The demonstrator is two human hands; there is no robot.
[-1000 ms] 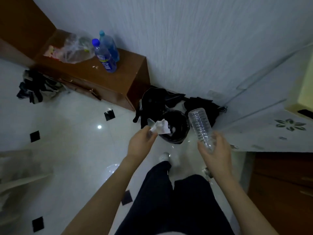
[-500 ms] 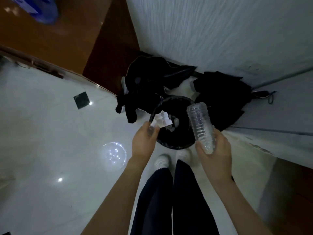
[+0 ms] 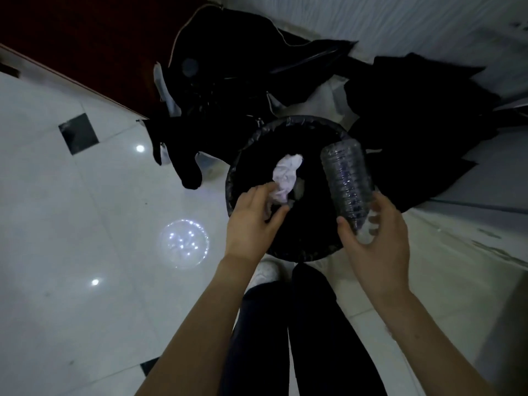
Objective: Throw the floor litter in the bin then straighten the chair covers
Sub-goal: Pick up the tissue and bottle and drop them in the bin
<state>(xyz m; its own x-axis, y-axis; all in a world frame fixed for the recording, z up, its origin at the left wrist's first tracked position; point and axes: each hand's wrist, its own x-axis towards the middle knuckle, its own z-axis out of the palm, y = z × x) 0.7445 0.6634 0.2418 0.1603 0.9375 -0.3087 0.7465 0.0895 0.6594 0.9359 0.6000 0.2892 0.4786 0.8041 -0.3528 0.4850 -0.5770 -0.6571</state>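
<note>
A round black bin (image 3: 303, 252) with a black liner stands on the floor right in front of my feet. My left hand (image 3: 251, 221) hovers over its left half and pinches the lower end of a crumpled white paper (image 3: 285, 174), which hangs above the dark inside. My right hand (image 3: 377, 235) grips a clear empty plastic bottle (image 3: 347, 178) at its neck end. The bottle's base points away from me, over the bin's right rim.
Black bags and clothing (image 3: 228, 90) lie heaped behind the bin against the white wall; more dark fabric (image 3: 414, 124) lies to the right. A dark brown cabinet (image 3: 85, 38) fills the upper left. The white tiled floor (image 3: 71, 224) shines at left. My dark trouser legs (image 3: 308, 338) stand below.
I have stepped closer and bent over the bin, so it now fills the centre. Both hands have moved forward over its opening, still holding the paper and the bottle.
</note>
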